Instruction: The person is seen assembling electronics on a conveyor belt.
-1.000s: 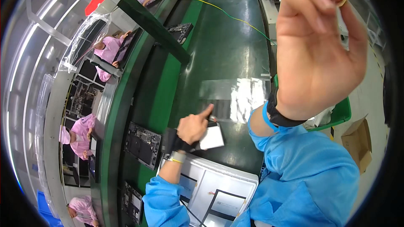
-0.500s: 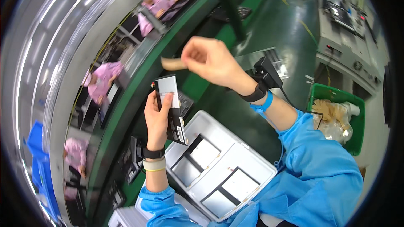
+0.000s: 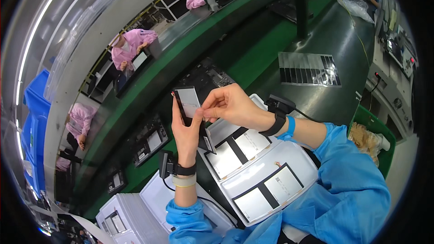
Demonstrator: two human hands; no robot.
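My left hand (image 3: 184, 138) grips a flat silver-and-black battery pack (image 3: 187, 99), held tilted above the white tray with its thumb on the front face. My right hand (image 3: 237, 108) is closed in a pinch against the battery's right side, its fingertips beside my left thumb. Whatever sits between those fingertips is hidden. Below, in the white plastic tray (image 3: 300, 153), lie several more silver packs (image 3: 283, 183) with black bands. Just beyond my hands, an open laptop base (image 3: 205, 74) rests on the green line.
More opened laptop bases (image 3: 153, 140) lie along the line at left. A sheet of black strips (image 3: 309, 69) is on the green surface ahead. Stacked white trays (image 3: 131, 221) stand near left. At right is a green bin (image 3: 389, 153) of scraps. People in pink work across the line.
My right hand has come down to the battery; the tan strip that was in its fingers no longer shows. The view has turned, shifting the scene.
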